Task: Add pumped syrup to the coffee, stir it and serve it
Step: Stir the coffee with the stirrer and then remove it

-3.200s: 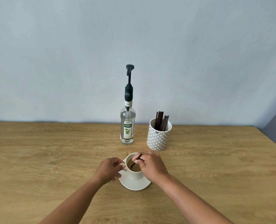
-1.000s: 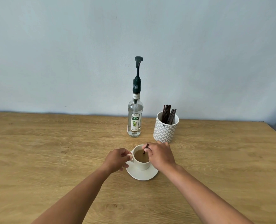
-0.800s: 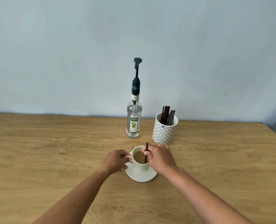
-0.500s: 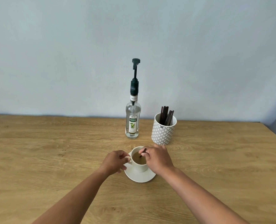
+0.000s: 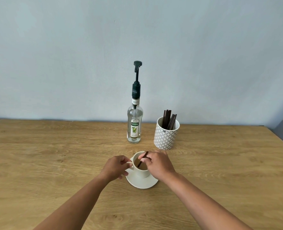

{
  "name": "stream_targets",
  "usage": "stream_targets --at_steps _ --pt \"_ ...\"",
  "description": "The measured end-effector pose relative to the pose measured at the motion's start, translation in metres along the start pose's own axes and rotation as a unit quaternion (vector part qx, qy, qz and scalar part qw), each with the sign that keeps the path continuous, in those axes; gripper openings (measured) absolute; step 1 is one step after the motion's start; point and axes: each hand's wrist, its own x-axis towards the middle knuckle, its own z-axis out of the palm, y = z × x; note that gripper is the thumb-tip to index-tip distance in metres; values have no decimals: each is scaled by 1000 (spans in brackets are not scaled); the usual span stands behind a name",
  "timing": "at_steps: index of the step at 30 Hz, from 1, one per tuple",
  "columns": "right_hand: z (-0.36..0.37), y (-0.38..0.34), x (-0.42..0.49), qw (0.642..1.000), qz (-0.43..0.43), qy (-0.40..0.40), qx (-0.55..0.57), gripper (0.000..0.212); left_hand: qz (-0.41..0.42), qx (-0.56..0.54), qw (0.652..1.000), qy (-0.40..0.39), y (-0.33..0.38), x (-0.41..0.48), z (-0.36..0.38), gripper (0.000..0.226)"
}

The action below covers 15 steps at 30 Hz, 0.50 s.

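Brown stirrer (image 5: 142,161) tip submerged in coffee (image 5: 141,165)

Cup (image 5: 141,170): its right side sits behind the right hand (image 5: 158,165).
Cup handle: mostly wrapped by the left hand (image 5: 116,168).
Stirrer (image 5: 142,159): lower end sunk in the coffee, tip unseen.
Saucer (image 5: 142,182): far rim covered by cup and hands.
Forearms: cut off at the bottom edge.
Bottle (image 5: 135,123): fine label print too small to read.
Table (image 5: 54,155): runs off left, right and bottom.
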Motion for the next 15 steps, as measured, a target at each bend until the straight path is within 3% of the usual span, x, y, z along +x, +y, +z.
stream_targets --at_steps 7,15 --pt "-8 7 -1 998 -7 3 -66 17 5 -4 1000 -2 -2 2 0 2" --pt "-5 1 -3 1000 -5 2 15 16 1 0 1000 0 -2 3 1 3"
